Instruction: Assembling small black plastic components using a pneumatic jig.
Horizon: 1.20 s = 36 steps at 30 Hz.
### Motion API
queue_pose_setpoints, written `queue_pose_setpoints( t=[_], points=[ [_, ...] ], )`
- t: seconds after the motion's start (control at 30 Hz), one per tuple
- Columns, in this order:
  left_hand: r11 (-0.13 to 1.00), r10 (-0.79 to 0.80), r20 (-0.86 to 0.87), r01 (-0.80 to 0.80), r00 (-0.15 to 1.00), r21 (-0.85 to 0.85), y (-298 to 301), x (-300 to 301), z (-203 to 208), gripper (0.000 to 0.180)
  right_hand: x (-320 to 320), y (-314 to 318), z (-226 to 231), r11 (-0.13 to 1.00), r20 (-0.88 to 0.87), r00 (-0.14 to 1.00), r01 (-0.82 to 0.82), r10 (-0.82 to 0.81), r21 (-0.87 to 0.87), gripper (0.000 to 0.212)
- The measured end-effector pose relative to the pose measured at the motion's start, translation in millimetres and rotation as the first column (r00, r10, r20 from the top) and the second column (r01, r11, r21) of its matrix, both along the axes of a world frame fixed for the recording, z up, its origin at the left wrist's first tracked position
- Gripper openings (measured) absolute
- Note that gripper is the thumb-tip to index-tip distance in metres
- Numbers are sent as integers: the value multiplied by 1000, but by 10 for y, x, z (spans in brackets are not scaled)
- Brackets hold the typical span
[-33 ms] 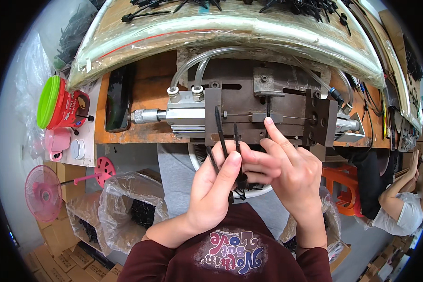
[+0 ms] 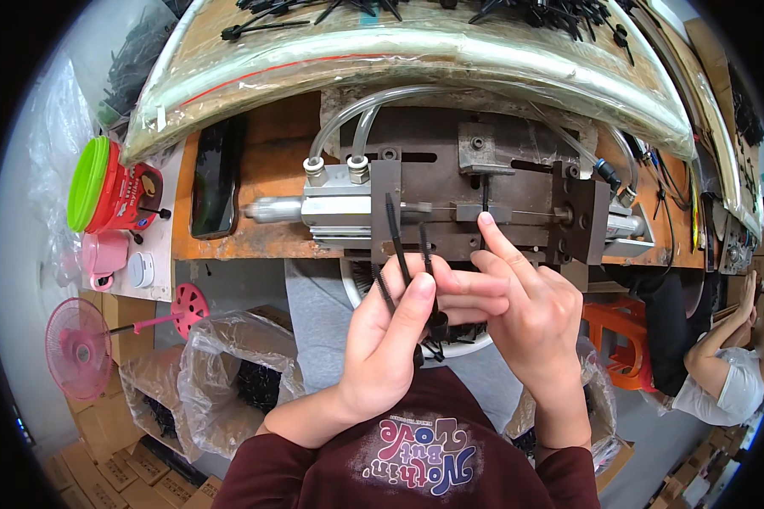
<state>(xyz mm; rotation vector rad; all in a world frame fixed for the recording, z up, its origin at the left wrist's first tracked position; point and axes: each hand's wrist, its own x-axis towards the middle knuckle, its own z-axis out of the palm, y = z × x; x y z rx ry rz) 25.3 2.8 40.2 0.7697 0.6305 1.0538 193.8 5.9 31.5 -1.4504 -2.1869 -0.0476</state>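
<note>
Left hand (image 2: 390, 348) — fingers closed on black ties (image 2: 396, 246), held upright before the press (image 2: 475, 199). Right hand (image 2: 530, 318) — fingers loosely curled, index raised, touching the press; grip on ties unclear. Worktop (image 2: 263, 153) behind: phone (image 2: 216, 174), red tub (image 2: 110, 187). Fan (image 2: 76, 348) lower left.

**Even light, heavy fisheye bend**

Bright, even daylight-like light fills the frame. Glare streaks the plastic sheet (image 2: 416, 51) along the top. Shadows are soft, darkest under the bench (image 2: 229, 242). The centre is sharp; edges curve, soften, and end in a black rim.
</note>
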Motion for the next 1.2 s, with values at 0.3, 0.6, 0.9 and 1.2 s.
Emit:
queue_pose_setpoints(
  t=[0.3, 0.6, 0.9, 1.2],
  points=[
    [981, 88, -31, -81, 996, 176, -19, 3, -128, 19, -8, -274, 210, 992, -405, 906, -110, 124, 56, 28],
    [990, -97, -75, 104, 992, 98, 41, 38, -78, 28, 0, -328, 156, 962, -443, 860, -270, 252, 22, 33],
    [971, -238, -234, 239, 942, -26, -1, -14, -15, 22, 17, -449, 95, 987, -284, 947, -121, 147, 108, 33],
    [973, -199, -377, 229, 905, 37, -92, -54, -23, 14, 100, -271, 82, 879, -920, 210, -288, -330, -381, 28]
  ],
)
